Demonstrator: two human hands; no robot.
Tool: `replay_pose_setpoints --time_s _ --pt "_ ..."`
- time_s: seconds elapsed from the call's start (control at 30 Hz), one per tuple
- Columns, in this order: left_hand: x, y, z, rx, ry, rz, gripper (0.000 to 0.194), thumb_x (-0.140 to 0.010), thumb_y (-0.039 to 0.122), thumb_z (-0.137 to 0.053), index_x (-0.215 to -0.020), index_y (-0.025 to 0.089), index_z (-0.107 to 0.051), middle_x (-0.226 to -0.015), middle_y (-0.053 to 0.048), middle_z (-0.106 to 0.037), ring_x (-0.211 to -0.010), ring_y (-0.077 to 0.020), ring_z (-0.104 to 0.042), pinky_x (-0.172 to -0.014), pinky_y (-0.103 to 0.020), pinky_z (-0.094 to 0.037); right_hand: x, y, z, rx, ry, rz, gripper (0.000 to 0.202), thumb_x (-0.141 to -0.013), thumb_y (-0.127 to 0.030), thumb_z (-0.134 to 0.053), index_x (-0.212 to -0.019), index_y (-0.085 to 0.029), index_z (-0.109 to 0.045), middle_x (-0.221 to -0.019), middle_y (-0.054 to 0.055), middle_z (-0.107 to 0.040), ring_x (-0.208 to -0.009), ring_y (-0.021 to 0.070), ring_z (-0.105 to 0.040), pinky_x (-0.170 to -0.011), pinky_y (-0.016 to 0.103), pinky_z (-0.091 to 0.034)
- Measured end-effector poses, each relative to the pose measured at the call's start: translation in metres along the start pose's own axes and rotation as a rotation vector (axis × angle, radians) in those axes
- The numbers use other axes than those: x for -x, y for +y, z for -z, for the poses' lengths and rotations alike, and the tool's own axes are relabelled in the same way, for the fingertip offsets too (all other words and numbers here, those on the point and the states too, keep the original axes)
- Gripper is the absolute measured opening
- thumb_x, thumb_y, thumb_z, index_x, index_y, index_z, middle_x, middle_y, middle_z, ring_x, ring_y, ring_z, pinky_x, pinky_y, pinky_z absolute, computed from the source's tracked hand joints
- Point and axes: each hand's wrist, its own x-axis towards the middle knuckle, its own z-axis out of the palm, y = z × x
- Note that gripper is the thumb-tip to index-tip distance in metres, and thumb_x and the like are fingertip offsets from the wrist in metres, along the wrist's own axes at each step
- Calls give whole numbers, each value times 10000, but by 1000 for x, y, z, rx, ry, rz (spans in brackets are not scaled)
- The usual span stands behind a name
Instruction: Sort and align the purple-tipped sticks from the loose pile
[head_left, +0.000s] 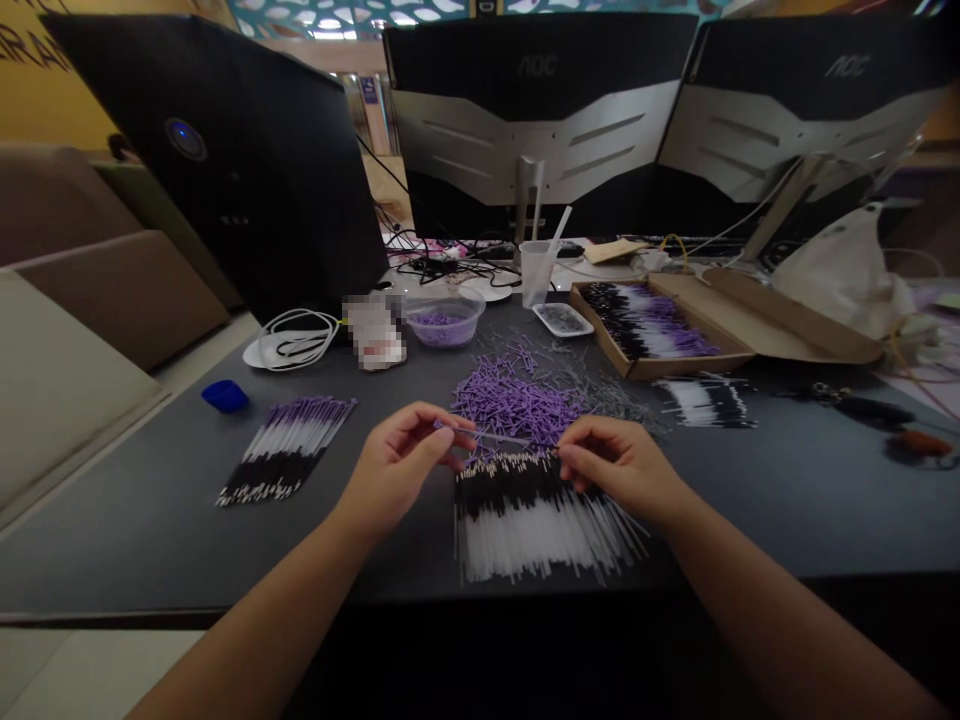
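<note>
Between my two hands a thin clear tube (502,437) is stretched level, with a purple piece at its left end and a dark right end. My left hand (397,465) pinches the purple end. My right hand (619,462) grips the other end between thumb and fingertips. Beneath them lies a row of black-and-clear tubes (525,530), light tips pointing away from me. Just beyond it is a heap of small purple pieces (517,395), with grey thin pieces (619,395) scattered to its right.
Purple-ended tubes (289,445) lie in a bundle at left, near a blue cup-like piece (225,396). A plastic bowl (448,325), a white tray (562,320) and a cardboard box (645,365) stand behind. Black-and-white tubes (709,402) lie at right. Monitors (540,120) border the back.
</note>
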Motion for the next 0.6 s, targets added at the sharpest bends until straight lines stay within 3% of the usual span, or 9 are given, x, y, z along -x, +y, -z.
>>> replay_pose_setpoints --time_s 0.13,0.33,0.43,0.6 --pt "-2 1 0 266 79 61 122 -814 254 -636 -833 166 -555 -910 -49 -707 -787 -181 -695 -657 -299 -583 4 -4 -5 133 -165 26 151 -848 -306 -618 -812 -161 -637 -656 12 -650 -555 97 -583 -535 213 -464" --pt "-2 -1 -2 193 237 -60 241 -797 266 -634 -1003 179 -546 -764 -17 -687 -647 -147 -671 -663 -326 -581 5 -6 -5 237 -239 77 164 -860 -307 -592 -814 -167 -662 -687 17 -649 -604 109 -586 -562 225 -464" --pt "-9 5 13 -94 293 -95 254 -800 314 -604 -1002 160 -594 -727 -13 -664 -632 -139 -644 -647 -296 -555 4 -4 -3 232 -217 77 184 -875 -319 -568 -809 -170 -653 -684 17 -648 -598 112 -584 -551 229 -462" --pt "-32 2 70 -1022 200 -18 299 -808 302 -539 -1042 182 -681 -816 -48 -707 -738 -198 -658 -703 -317 -517 3 -4 -3 253 -187 59 188 -887 -310 -548 -794 -173 -638 -697 15 -651 -613 110 -592 -549 217 -444"
